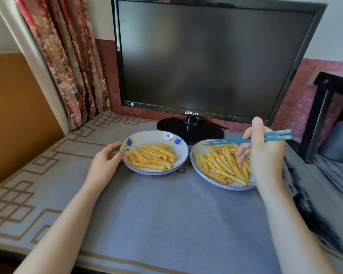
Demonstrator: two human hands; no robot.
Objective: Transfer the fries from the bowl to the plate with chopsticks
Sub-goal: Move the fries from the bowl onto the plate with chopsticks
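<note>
Two white dishes with blue flowers stand side by side on the table, and I cannot tell which is the bowl and which the plate. The left dish point(178, 153) holds a heap of crinkle-cut fries point(151, 157). The right dish point(195, 155) holds another heap of fries point(221, 165). My left hand point(105, 161) grips the left dish's left rim with thumb and fingers. My right hand point(263, 153) hovers over the right dish, holding a pair of teal chopsticks point(226, 141). Their tips point left above that dish's far rim, with nothing between them.
A black monitor point(206, 56) on a round stand point(190, 129) rises just behind the dishes. The table wears a grey-blue cloth point(166, 214) with a brown border pattern. A curtain point(67, 66) hangs at the back left. A black frame point(323, 115) and grey container point(339, 143) stand at right.
</note>
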